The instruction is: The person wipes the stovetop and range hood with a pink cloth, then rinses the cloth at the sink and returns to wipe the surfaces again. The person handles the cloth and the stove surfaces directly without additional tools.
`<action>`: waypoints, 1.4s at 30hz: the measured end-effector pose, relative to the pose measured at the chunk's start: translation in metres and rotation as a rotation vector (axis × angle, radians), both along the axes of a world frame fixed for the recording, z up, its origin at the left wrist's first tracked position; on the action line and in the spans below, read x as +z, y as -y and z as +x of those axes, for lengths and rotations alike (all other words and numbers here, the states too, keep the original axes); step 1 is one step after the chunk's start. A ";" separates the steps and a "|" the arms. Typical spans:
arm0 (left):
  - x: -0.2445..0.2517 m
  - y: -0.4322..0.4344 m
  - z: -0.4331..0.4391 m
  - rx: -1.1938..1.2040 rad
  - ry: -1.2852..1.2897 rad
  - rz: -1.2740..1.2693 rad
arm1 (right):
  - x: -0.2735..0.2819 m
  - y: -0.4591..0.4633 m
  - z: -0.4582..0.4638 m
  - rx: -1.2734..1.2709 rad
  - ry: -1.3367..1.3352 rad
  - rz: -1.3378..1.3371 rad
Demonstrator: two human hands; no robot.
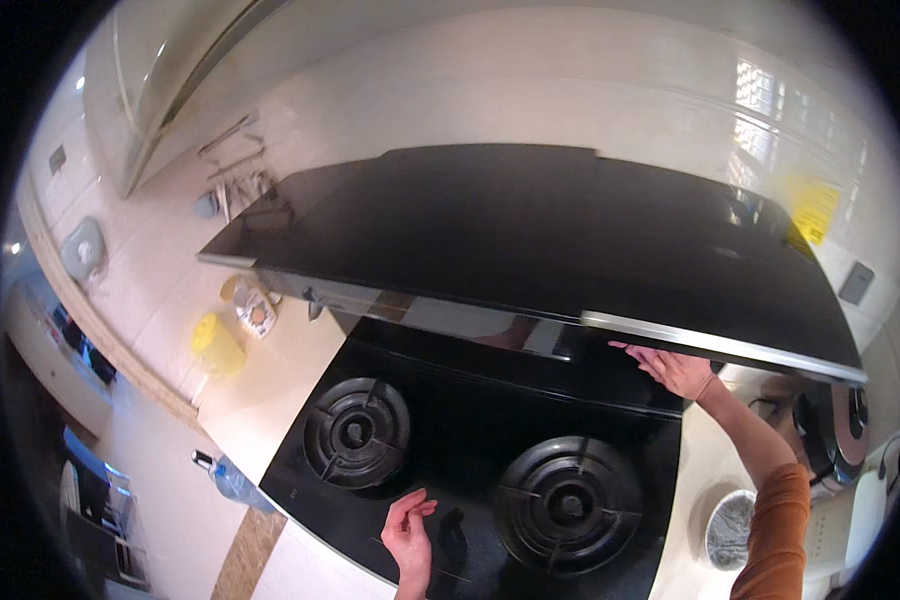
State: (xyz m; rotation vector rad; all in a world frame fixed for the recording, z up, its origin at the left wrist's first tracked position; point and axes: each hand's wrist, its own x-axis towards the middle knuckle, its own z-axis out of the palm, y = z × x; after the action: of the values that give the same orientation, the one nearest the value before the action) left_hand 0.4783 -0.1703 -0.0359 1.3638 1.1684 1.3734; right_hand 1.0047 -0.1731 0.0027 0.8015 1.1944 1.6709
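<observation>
My right hand (pixel 675 369) reaches up to the lower edge of a black range hood (pixel 510 225), near its silver trim strip (pixel 712 343). Its fingers point left with the index finger stretched out, and no object shows in it. Whether the fingertips touch the hood's underside, I cannot tell. My left hand (pixel 409 531) hovers over the front of a black glass gas cooktop (pixel 450 420), bare and loosely curled. It lies between the left burner (pixel 356 433) and the right burner (pixel 568 505). Neither burner shows a flame or a pot.
On the left counter stand a yellow container (pixel 216 345) and a white printed bottle (pixel 255 311). A clear plastic bottle (pixel 236 484) is by the counter's front left. To the right are a film-covered bowl (pixel 729 529) and a white appliance (pixel 844 529). A yellow cloth-like item (pixel 816 211) hangs beyond the hood.
</observation>
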 end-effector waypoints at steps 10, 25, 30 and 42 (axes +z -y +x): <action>0.010 -0.073 -0.089 0.051 0.153 0.021 | -0.053 -0.319 -0.230 0.444 -0.444 0.014; -0.017 -0.147 -0.197 0.302 0.158 -0.141 | -0.040 -0.525 -0.498 0.424 -0.977 -0.238; -0.013 -0.137 -0.171 0.264 0.128 -0.149 | -0.064 -0.492 -0.451 0.438 -0.796 -0.263; 0.027 -0.065 -0.020 -0.114 0.207 -0.029 | 0.030 -0.133 -0.173 -0.567 -2.290 -0.503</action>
State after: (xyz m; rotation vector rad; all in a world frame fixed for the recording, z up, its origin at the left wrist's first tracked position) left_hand 0.4581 -0.1050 -0.0086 1.2165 0.9561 1.3745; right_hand 0.8317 -0.0404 0.0323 2.3906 2.0642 -0.7821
